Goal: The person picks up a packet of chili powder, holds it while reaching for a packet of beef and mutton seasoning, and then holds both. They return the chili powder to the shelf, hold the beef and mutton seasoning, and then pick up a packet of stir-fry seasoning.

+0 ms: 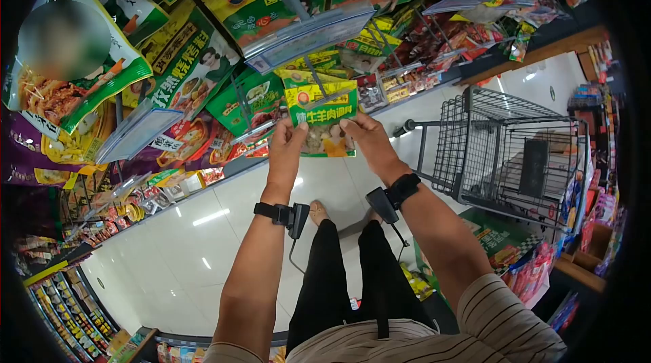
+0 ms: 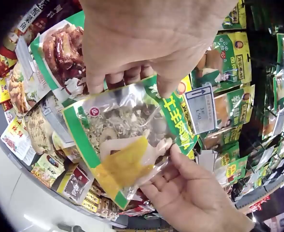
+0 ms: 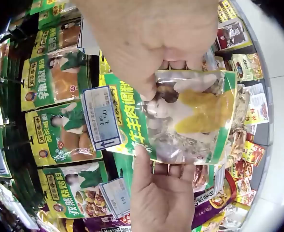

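Seasoning packet (image 1: 324, 134), one, green and yellow with a clear window: held between both hands, before the far display. Its left edge is pinched by thumb and fingers of the left hand (image 1: 287, 138); its right edge is likewise gripped by the right hand (image 1: 370, 138). Further packets (image 1: 193, 68) (mostly green and yellow) are hung at far left. A wire shopping cart (image 1: 534, 163) is placed at right.

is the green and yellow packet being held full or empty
Not empty: the clear window of the packet shows pale, dry-looking bits inside. I cannot tell whether it is filled to the top.
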Demonstrator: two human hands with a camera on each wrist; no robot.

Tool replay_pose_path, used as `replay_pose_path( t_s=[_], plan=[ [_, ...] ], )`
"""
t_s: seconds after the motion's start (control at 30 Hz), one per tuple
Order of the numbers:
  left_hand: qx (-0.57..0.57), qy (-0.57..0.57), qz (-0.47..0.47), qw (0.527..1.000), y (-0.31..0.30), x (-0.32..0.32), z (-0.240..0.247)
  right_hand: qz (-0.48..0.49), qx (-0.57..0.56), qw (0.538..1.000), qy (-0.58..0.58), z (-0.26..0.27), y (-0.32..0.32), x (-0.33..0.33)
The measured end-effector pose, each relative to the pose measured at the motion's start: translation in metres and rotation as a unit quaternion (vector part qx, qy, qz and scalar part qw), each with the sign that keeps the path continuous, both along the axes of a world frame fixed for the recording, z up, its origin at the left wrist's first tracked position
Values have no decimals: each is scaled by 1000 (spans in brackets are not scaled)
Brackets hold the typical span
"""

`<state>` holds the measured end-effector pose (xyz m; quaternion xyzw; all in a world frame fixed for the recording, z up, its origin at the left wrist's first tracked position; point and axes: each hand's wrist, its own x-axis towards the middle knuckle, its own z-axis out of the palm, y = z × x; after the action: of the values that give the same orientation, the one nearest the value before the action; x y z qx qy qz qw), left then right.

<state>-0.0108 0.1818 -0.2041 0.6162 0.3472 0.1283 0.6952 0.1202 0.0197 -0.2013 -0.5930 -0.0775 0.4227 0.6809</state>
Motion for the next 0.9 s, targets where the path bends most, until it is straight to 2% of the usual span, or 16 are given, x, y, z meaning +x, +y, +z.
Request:
replay_pose_path(
  t_s=[0.17,0.27,0.47,0.67,0.9],
  plan=[
    [-14,-64,35,997,5,19,5,-2,18,1000,10,12,9,9],
    [0,-30,50,998,7,27,13,-9,2,1000,-7,11,14,13],
    [33,-35,70,996,8,48,36,-8,-29,999,-26,-4,18,17],
    [57,37,68,995,18,55,24,-39,-29,998,-29,4,25,13],
    [75,24,109,991,17,72,20,-63,-20,997,-43,15,33,15]
  ],
)
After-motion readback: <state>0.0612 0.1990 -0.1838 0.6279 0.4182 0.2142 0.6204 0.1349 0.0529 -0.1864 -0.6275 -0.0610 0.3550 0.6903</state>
